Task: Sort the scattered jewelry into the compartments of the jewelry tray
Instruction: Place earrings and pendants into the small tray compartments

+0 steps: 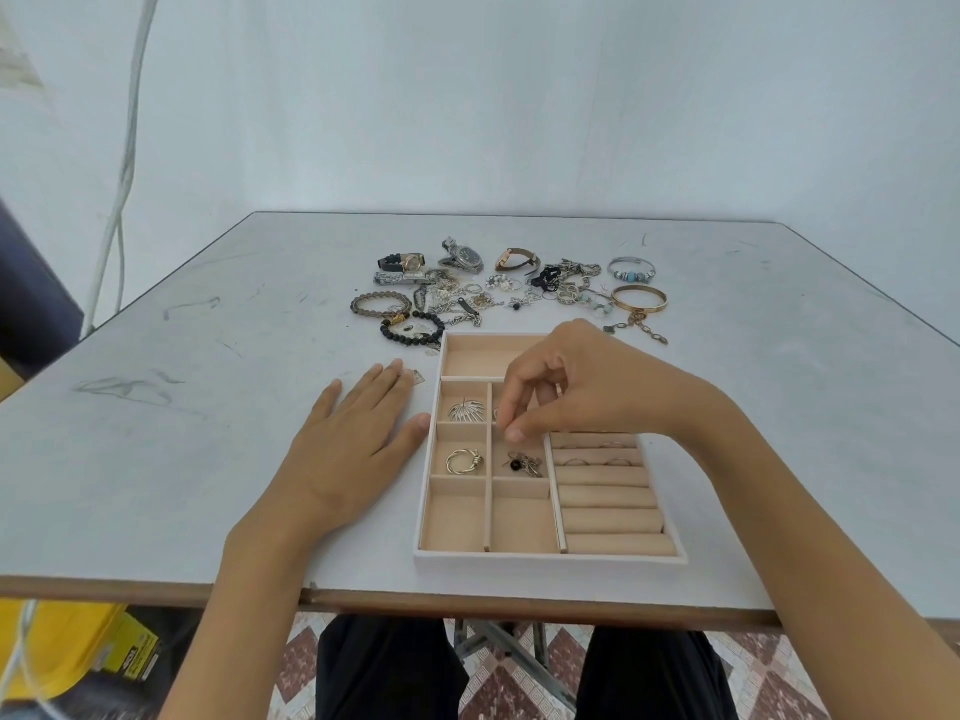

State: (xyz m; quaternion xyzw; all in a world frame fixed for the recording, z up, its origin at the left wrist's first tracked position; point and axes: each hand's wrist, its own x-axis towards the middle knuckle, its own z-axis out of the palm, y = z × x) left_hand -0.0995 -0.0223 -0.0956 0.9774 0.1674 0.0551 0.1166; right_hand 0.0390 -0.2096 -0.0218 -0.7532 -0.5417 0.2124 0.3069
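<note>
My left hand lies flat, fingers straight, on the bench beside the tray. My right hand hovers over it, fingertips pinched, perhaps on something small; I cannot tell.

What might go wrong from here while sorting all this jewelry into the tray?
1. The right hand hovers with pinched fingers over the small compartments of the tray; anything tiny it holds, which I cannot see, might fall into the wrong one, such as onto the black-stone piece.
2. The chains in the pile look tangled; lifting one may drag others along.
3. The small pendant at the fingertips of the left hand might be brushed away.
</note>
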